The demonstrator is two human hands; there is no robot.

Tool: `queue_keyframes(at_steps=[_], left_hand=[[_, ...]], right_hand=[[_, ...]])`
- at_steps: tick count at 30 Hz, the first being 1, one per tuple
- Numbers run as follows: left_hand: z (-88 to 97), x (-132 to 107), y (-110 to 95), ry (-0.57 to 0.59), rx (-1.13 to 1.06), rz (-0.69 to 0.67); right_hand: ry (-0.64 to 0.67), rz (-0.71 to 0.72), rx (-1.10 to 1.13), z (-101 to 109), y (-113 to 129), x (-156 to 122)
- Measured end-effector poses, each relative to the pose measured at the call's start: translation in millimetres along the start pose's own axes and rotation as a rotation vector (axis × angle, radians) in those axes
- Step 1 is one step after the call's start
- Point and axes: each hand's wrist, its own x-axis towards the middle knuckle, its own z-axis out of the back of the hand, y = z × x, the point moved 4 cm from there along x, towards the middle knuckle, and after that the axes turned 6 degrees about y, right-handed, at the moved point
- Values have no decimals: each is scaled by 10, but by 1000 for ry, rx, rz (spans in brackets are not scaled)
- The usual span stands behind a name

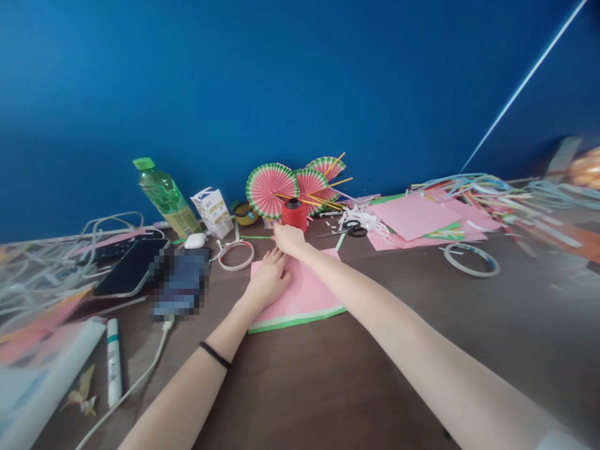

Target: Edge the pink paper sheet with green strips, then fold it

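Head view: green-edged pink paper point(300, 295) lies centrally beneath my left hand point(269, 276), fingers extended. My right hand point(288, 239) curls by its far edge; what, if anything, it pinches, I cannot tell. I'm probably aligning; the next move calls for steady pressure. Far left, green-capped bottle point(165, 197) and white carton point(214, 212) print is unreadable.

Pink paper point(307, 292) lay flat on the desk point(319, 381).
A thin white stripe and a green border ran along its near edge, which slanted farther away toward the right.
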Motion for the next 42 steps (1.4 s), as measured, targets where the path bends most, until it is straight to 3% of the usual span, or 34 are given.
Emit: queue_keyframes(at_steps=[11,15,23,29,34,36,40,42], left_hand=[[4,-5,5,-44,12,-22],[54,-41,-14,-153,31,-28],[165,-126,-145,-239,189,-38],[158,-130,-128,-303,121,-76],[85,-85,-97,-187,35,-147],[78,-76,-83,-154,32,-136],[95,-70,-67,-164,55,-98],[96,-68,-66,-167,61,-93]], right_hand=[[-5,56,-96,68,82,-9],[-34,91,-133,175,81,-119],[-118,110,-208,441,-343,-601],[9,205,-224,211,-499,-1004],[56,191,-31,101,-589,-1172],[28,153,67,208,-775,-1135],[-251,-65,53,640,-1533,-996],[-203,-283,-28,749,-1994,-956]])
